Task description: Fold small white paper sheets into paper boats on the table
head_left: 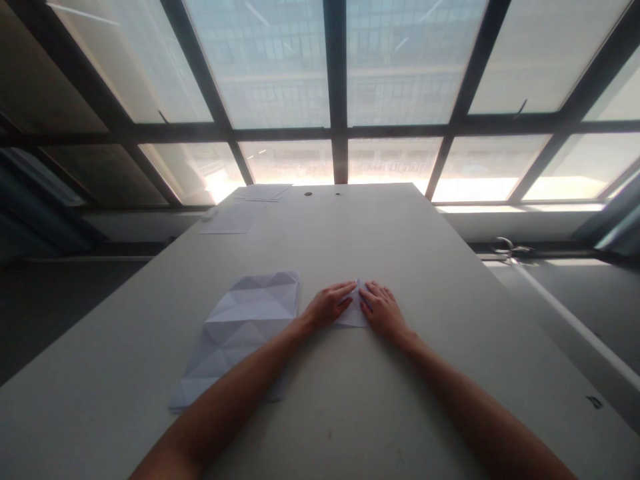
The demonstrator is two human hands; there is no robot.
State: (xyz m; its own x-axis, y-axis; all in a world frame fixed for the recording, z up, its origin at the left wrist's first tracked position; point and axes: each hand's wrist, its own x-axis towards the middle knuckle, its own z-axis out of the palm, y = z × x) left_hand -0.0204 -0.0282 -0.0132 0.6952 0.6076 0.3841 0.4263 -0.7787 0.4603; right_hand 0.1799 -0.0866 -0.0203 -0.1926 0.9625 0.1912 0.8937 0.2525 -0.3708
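Lying on the table (430, 413), the paper (356, 316) sits between the two hands and is partly covered by them, its near edge showing straight and its far end rising to a narrow tip. The left hand (330, 303) rests palm down over one side, the right hand (382, 308) over the other; both are unclenched, fingers laid out on the paper rather than wrapped around anything. Whether either thumb nips an edge is too small to tell.

The paper should weigh next to nothing and slide easily on the smooth tabletop, so a light touch from one hand is likely enough to anchor it. It looks folded, so I expect it to be stiffer along its creases and springy where layers meet; flat pads suit it better than a hard pinch, which could crumple the tip. The visible near edge seems the best place to take hold.

To the left, partly behind the left forearm (245, 373), a larger creased sheet (250, 307) lies with raised ridges; it would probably flex and flatten under pressure.
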